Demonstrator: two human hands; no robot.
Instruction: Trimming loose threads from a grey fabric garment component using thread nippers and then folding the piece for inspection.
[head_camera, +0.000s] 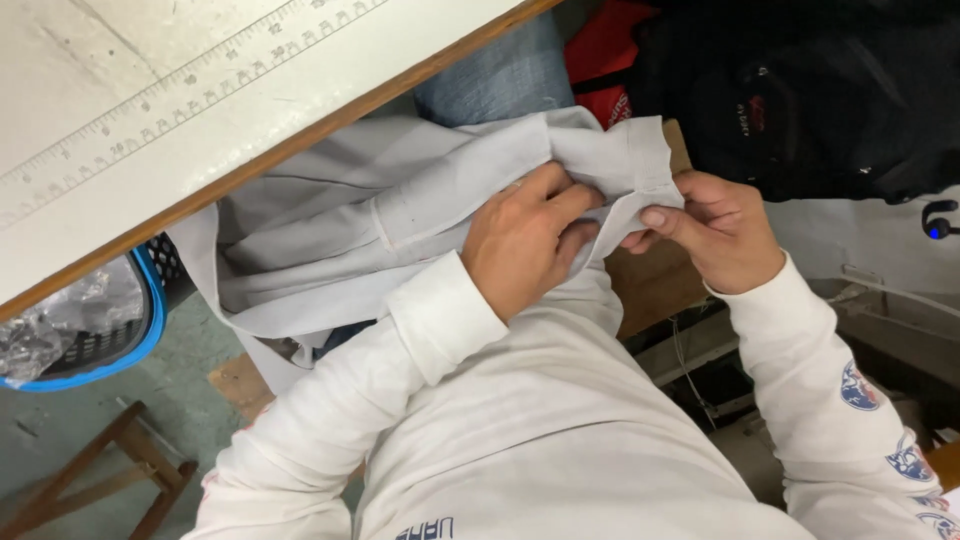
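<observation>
Seen from above, a left hand (525, 240) and right hand (715, 232) pinch a folded edge of pale grey fabric (400, 220) in a lap. A white table (200, 110) with a printed ruler lies far left; a black bag (830, 90) far right.

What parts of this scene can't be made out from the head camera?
- Left hand fingertips: tucked into the grey garment, so the grip is hidden.
- Grey garment: its lower part passes under the table edge and behind the left sleeve; its full shape is unclear.
- Right hand: the palm faces away.
- Blue-rimmed basket: cut off by the table and the left border.
- Black bag: cut off by the top edge.
</observation>
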